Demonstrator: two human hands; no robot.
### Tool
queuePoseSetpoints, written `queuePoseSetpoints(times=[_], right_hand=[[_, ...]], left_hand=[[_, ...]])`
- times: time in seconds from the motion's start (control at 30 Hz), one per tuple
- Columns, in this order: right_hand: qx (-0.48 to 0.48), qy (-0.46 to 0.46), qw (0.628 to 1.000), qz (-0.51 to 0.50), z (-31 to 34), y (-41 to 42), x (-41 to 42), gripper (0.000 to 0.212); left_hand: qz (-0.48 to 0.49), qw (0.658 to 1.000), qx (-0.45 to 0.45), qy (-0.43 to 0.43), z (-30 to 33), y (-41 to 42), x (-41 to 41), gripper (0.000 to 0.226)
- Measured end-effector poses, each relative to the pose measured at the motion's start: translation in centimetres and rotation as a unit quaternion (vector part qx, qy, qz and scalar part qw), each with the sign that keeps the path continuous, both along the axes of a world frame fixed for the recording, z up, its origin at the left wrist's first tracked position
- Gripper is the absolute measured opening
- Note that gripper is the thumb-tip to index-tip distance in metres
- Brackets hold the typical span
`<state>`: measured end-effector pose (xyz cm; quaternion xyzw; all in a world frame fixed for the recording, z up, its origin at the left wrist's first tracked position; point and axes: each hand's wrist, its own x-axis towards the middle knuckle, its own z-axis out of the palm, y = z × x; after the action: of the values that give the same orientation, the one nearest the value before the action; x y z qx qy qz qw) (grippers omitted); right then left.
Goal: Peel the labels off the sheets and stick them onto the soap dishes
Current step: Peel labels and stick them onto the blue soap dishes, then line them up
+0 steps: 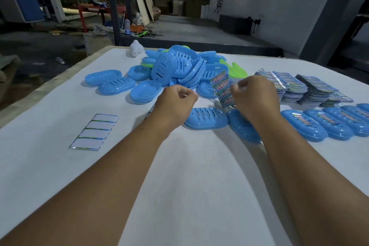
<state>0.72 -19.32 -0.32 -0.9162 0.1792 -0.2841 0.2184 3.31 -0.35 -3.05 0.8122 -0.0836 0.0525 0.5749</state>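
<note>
My right hand (254, 96) pinches a colourful label sheet (222, 90) and holds it upright over the table. My left hand (175, 102) hovers just left of it with its fingers curled; whether they hold anything I cannot tell. Below the hands lie two blue soap dishes: one upside down with slots (205, 118), the other (242, 128) partly behind my right wrist. A pile of blue soap dishes (179, 66) rises behind the hands. A row of labelled blue dishes (327, 124) runs along the right.
Stacks of label sheets (299, 86) sit at the back right. An empty backing sheet (93, 132) lies at the left on the white table (189, 175). Green plastic pieces (236, 70) and a small white object (136, 47) lie near the pile.
</note>
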Motion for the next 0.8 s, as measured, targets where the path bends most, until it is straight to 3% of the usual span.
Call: queuePoseSetpoints(times=[0.2,0.37,0.53,0.63,0.8], right_hand=[[-0.070,-0.018,0.997,-0.041,0.2,-0.5,0.0,0.050],[-0.119,-0.113,0.981,0.106,0.4,1.2,-0.6,0.040],[-0.162,-0.113,0.948,0.251,0.0,4.8,-1.4,0.031],[-0.177,-0.094,0.932,0.301,-0.6,6.4,-1.8,0.029],[-0.127,-0.077,0.927,0.346,-1.2,6.9,-2.1,0.018]], left_hand=[[0.006,1.000,0.023,-0.016,0.0,0.0,0.0,0.008],[0.019,1.000,0.000,-0.022,0.6,0.0,-0.1,0.033],[0.066,0.988,-0.137,0.034,1.9,0.5,0.2,0.051],[0.106,0.976,-0.185,0.044,2.3,1.2,0.5,0.037],[0.119,0.978,-0.165,0.037,2.4,2.6,1.1,0.019]])
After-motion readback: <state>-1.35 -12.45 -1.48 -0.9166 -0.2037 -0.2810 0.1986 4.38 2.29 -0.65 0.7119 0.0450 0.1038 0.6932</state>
